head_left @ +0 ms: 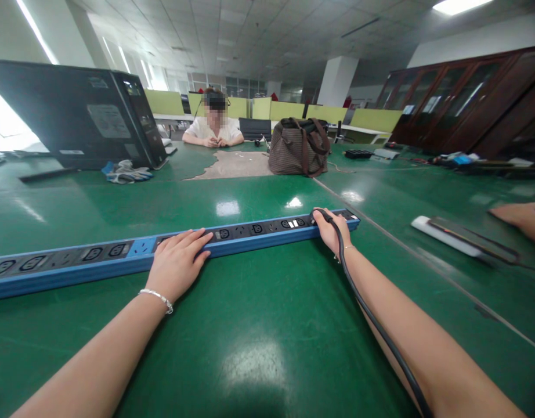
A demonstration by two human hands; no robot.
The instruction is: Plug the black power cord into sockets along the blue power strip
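Note:
A long blue power strip (259,239) with a black face and several sockets lies across the green table, running off the left edge of the view. My left hand (179,261) rests flat over its middle, fingers stretched out, just right of a blue socket (141,247). Near the strip's right end, my right hand (331,229) is closed around a black power plug (318,213), held against the sockets. Whether its pins are seated is hidden by my fingers. From the plug a black cable (367,307) runs down along my right forearm.
A black computer tower (97,116) and gloves (126,172) stand at the left. Across the table sits a person (213,128); a brown bag (296,148) is beside them. At right lie a white bar-shaped device (445,237) and another person's hand (520,217).

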